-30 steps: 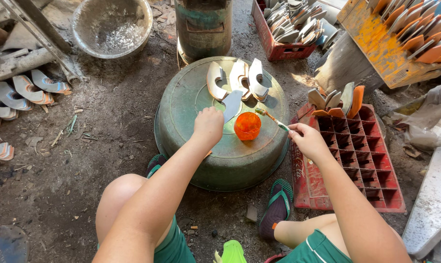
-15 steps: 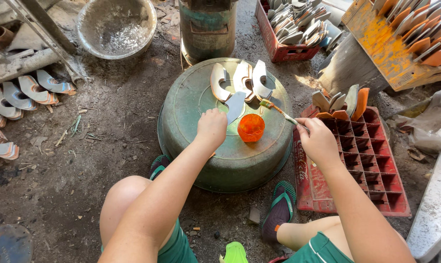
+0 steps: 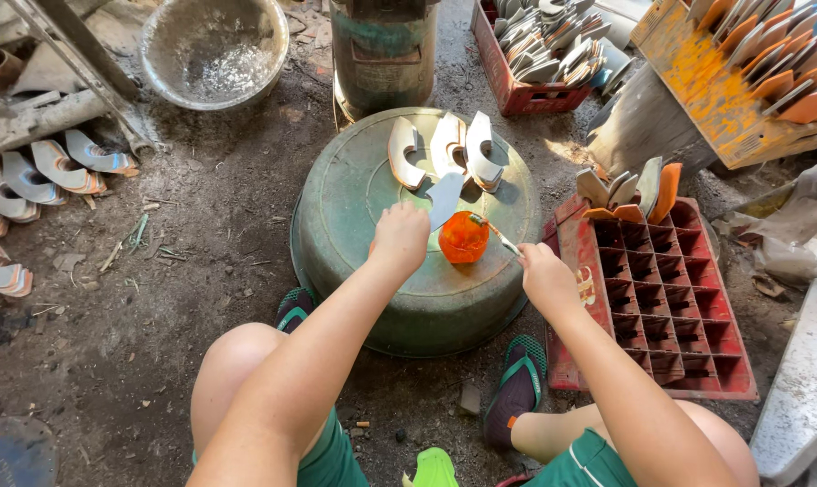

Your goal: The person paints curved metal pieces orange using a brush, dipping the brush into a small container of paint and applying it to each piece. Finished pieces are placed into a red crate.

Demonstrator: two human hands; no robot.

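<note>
Two bare forearms reach forward from the bent knees toward an overturned round green metal basin [image 3: 399, 298] that stands on the dirt and serves as a work surface. Nearest on its flat bottom, the left hand [image 3: 399, 236] is curled shut around the lower end of a flat pale grey curved piece [image 3: 445, 198], whose pointed tip stands up and away from the fingers, leaning toward the far rim. Just to the right, the right hand [image 3: 542, 275] is pinched closed on the handle of a thin paintbrush [image 3: 497, 236]; the brush's long axis runs from that hand up and leftward, its tip over the small round orange paint pot [image 3: 463, 237]. That pot sits between the two hands, touching neither, just beside the grey piece's lower edge, so the brush tip lies right of the held piece with the pot beneath it, and the right hand is the nearer to the pot. Farther on the basin, three similar curved pieces with pale and tan faces [image 3: 444, 149] stand on edge in a row near the far rim. Right of the basin a red plastic gridded crate [image 3: 670, 298] lies flat, with a few grey and orange pieces [image 3: 638, 189] propped in its far cells.
</note>
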